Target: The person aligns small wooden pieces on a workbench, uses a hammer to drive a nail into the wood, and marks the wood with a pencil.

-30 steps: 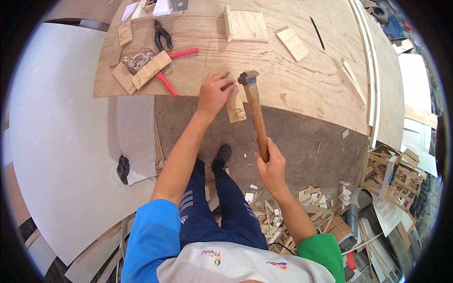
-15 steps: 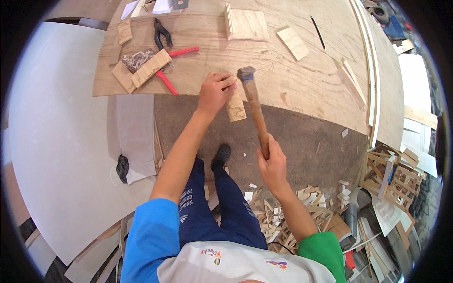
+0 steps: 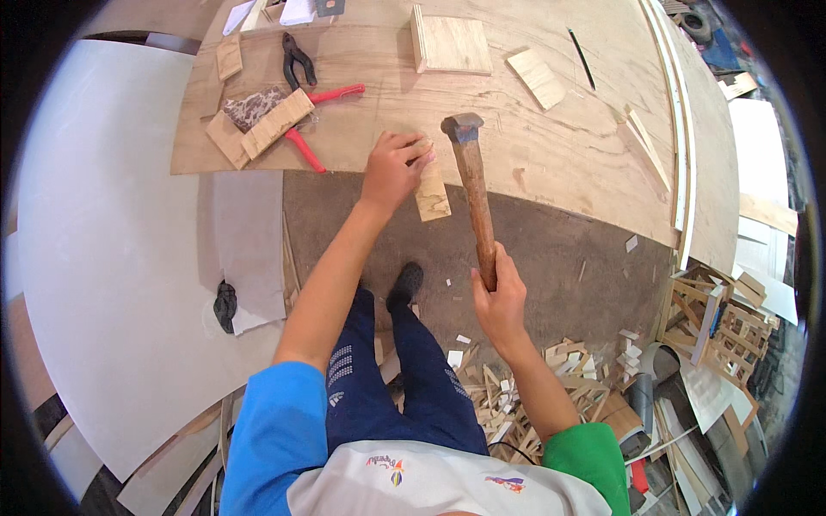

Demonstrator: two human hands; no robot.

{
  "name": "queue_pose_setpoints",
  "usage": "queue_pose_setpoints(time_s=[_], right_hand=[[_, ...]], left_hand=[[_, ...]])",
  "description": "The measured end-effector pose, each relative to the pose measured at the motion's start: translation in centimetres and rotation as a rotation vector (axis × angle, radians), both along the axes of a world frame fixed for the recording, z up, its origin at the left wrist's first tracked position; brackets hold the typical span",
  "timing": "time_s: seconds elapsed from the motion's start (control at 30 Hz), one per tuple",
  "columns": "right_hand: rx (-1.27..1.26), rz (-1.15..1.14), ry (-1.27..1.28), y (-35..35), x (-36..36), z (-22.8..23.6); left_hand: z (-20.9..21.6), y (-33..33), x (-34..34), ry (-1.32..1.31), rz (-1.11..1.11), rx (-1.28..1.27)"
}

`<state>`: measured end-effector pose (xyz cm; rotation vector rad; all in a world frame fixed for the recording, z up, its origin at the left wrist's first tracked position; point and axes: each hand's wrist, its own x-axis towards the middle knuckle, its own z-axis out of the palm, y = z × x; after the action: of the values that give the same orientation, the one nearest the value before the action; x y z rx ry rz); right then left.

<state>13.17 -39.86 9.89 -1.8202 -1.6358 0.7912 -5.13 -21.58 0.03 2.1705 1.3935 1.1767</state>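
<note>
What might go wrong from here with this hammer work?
The hammer, gripped in the right hand, looks close to the left hand in this view; an off-target swing might hit those fingers. The wood strip at that hand appears to jut past the edge of the table, so a blow could tip it.

The left arm (image 3: 323, 279) reaches far forward and slants to the right. The left hand (image 3: 392, 174) shows its back, with the fingers (image 3: 404, 143) bent close together. The right arm (image 3: 544, 389) slants forward and to the left; the right hand (image 3: 504, 299) is nearer to the body, curled in a grip, with its thumb (image 3: 478, 286) on the left side
</note>
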Motion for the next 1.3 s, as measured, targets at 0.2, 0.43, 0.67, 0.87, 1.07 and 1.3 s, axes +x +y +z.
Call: queue_pose_setpoints(time_s=[0.2, 0.43, 0.67, 0.87, 1.07, 1.3], right_hand=[[0.049, 0.040, -0.043, 0.1, 0.3, -1.1], [0.018, 0.039, -0.022, -0.2, 0.4, -1.5], [0.034, 0.007, -0.002, 0.3, 0.4, -0.5], [0.030, 0.028, -0.044, -0.1, 0.4, -1.5], [0.006, 0.056, -0.027, 0.3, 0.2, -1.0], [-0.031, 0.087, -0.067, 0.0, 0.2, -1.5]], left_hand=[[-0.3, 0.2, 0.0, -0.043, -0.018, 0.007], [-0.4, 0.0, 0.0, -0.022, 0.004, -0.014], [-0.3, -0.3, -0.2, -0.132, 0.062, -0.095], [0.3, -1.0, -0.5, -0.014, 0.147, -0.048], [-0.1, -0.9, -0.8, 0.006, 0.132, 0.002], [-0.1, -1.0, -0.6, 0.014, 0.133, 0.013]])
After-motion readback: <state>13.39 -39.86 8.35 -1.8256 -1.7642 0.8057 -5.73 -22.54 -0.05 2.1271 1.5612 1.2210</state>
